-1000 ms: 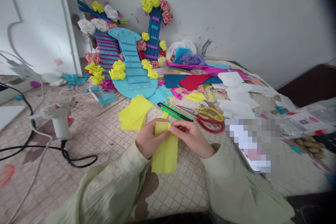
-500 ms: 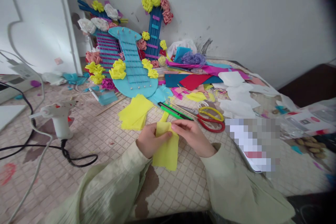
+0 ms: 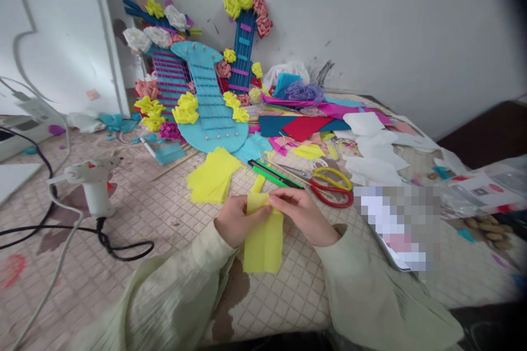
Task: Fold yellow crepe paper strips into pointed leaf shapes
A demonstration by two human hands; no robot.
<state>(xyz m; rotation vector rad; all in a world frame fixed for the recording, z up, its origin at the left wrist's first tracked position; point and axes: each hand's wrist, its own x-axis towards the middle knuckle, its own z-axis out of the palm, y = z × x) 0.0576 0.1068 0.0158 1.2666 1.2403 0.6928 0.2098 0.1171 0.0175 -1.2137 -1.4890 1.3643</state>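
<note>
A strip of yellow crepe paper hangs down between my hands above the table. My left hand grips its left side, the thumb lying across the front near the top. At the upper right edge, my right hand pinches the same paper between thumb and fingers. Just beyond lie a green utility knife and scissors with one yellow and one red handle. More yellow crepe paper pieces are stacked to the left of the knife.
A white glue gun with cables stands at the left. Light-blue guitar-shaped craft with paper flowers leans at the back among others. Purple yarn, coloured sheets and white paper cover the back right. A pixelated object lies right.
The yellow paper's lower part has swung slightly right and hangs straighter and longer below my left thumb. Both hands have stayed nearly in place.
</note>
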